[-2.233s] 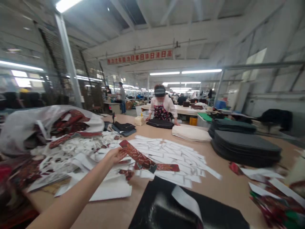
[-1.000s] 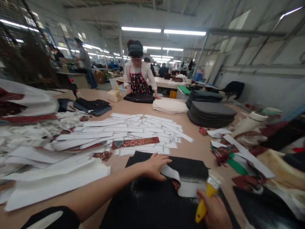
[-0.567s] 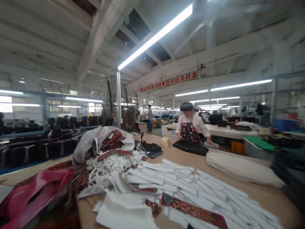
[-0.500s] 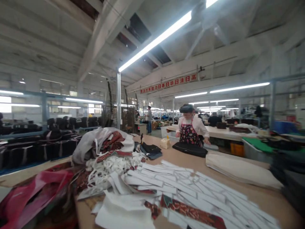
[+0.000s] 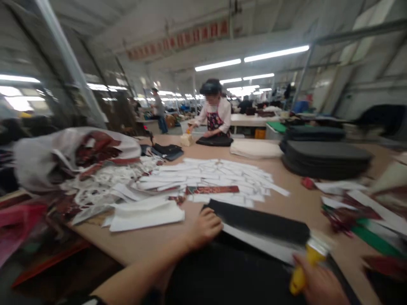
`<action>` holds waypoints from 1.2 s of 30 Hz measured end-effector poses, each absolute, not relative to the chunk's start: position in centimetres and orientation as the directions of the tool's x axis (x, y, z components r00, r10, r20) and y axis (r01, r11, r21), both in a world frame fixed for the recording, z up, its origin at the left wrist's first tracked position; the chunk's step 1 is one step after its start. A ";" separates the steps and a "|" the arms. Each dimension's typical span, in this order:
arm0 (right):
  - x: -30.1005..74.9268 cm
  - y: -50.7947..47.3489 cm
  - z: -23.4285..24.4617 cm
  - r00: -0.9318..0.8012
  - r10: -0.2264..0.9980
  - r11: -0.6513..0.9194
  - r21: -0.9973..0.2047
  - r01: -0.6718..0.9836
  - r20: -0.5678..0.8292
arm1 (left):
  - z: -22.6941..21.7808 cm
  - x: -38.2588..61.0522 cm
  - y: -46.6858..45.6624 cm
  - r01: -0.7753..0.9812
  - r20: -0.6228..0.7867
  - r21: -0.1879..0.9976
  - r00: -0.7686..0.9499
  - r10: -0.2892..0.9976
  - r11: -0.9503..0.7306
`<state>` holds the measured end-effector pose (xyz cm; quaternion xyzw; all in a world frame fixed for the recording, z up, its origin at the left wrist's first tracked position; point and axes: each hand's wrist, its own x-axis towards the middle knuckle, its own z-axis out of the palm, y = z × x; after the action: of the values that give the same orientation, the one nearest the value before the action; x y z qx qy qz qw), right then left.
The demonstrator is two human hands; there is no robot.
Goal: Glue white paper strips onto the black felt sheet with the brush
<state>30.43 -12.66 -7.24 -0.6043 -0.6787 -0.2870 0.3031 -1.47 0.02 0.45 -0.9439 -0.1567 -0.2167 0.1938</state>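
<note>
My left hand is closed on the left end of a black panel, its fingers curled over the edge. A white strip runs along the panel's near side. At the lower right my right hand grips a paintbrush by its yellow handle. The pale bristles point up and away, close to the panel's right end. Below both hands spreads a larger black piece, cut off by the lower frame edge. Motion blurs the brush and right hand.
White strips cover the table's middle. A translucent bag and scraps lie left; dark stacked pads stand right. Across the table, a person leans over a black piece. More scraps lie at the right edge.
The view has tilted down and turned right. Both my hands, the brush and the black panel have come into view. The person across now leans forward with a hand at the pale block.
</note>
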 end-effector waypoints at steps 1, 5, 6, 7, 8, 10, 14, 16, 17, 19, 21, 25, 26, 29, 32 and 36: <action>30.8 -14.7 -7.4 -0.102 0.699 0.073 0.071 0.995 0.708 | 0.4 -1.7 0.1 0.371 0.491 -0.283 0.848 0.198 -0.884; 31.0 -16.5 -7.1 -0.164 0.770 0.046 0.203 0.978 0.617 | 0.1 -2.6 0.2 0.341 0.533 -0.282 0.833 0.149 -0.897; 31.0 -16.2 -7.0 -0.170 0.770 0.050 0.207 0.977 0.615 | 0.0 -2.8 0.0 0.337 0.524 -0.285 0.839 0.148 -0.897; 30.9 -15.9 -6.9 -0.168 0.772 0.051 0.203 0.978 0.614 | -0.2 -3.0 -0.4 0.334 0.508 -0.287 0.848 0.153 -0.898; 30.9 -15.8 -6.9 -0.168 0.772 0.056 0.198 0.979 0.613 | -0.5 -3.1 -0.7 0.334 0.492 -0.287 0.856 0.162 -0.898; 31.0 -15.6 -6.8 -0.174 0.767 0.070 0.189 0.979 0.617 | -1.0 -3.3 -1.2 0.345 0.470 -0.278 0.863 0.186 -0.897; 31.2 -15.9 -7.0 -0.197 0.756 0.085 0.206 0.975 0.624 | -1.8 -3.5 -1.6 0.354 0.448 -0.242 0.867 0.220 -0.903; 31.3 -16.0 -7.2 -0.189 0.764 0.093 0.184 0.979 0.617 | -2.0 -3.5 -1.5 0.356 0.421 -0.211 0.873 0.244 -0.910; 31.5 -16.1 -7.2 -0.166 0.771 0.094 0.148 0.984 0.614 | -2.0 -3.6 -1.5 0.363 0.409 -0.190 0.874 0.263 -0.912; 31.9 -16.3 -7.2 -0.096 0.793 0.086 0.045 0.995 0.601 | -2.0 -3.8 -1.6 0.394 0.394 -0.139 0.864 0.314 -0.909; 32.4 -16.5 -6.6 0.000 0.797 0.034 -0.046 0.998 0.604 | -1.9 -4.0 -2.0 0.438 0.385 -0.082 0.842 0.377 -0.895; 32.0 -15.7 -3.0 -0.067 0.757 0.061 0.031 0.998 0.650 | -1.8 -4.1 -3.2 0.473 0.376 0.035 0.810 0.450 -0.881; 31.2 -15.1 -1.7 -0.158 0.762 0.146 0.070 0.987 0.629 | -1.8 -3.9 -3.5 0.465 0.385 0.059 0.806 0.450 -0.883; 27.2 -12.1 2.3 -0.359 0.781 0.393 0.045 0.919 0.511 | -2.4 -3.0 -4.3 0.441 0.422 0.096 0.794 0.437 -0.892; 21.7 -8.4 4.6 -0.293 0.840 0.425 -0.216 0.879 0.457 | -3.2 -2.2 -4.6 0.447 0.432 0.084 0.789 0.437 -0.891; 15.8 -4.4 4.5 -0.240 0.922 0.372 -0.523 0.767 0.303 | -3.9 -2.0 -4.7 0.473 0.470 0.056 0.765 0.441 -0.879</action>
<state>15.82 -4.37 4.52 -0.5443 -0.7760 0.1338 0.2892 -2.00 -4.71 -3.92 -0.9387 -0.2433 -0.2419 0.0330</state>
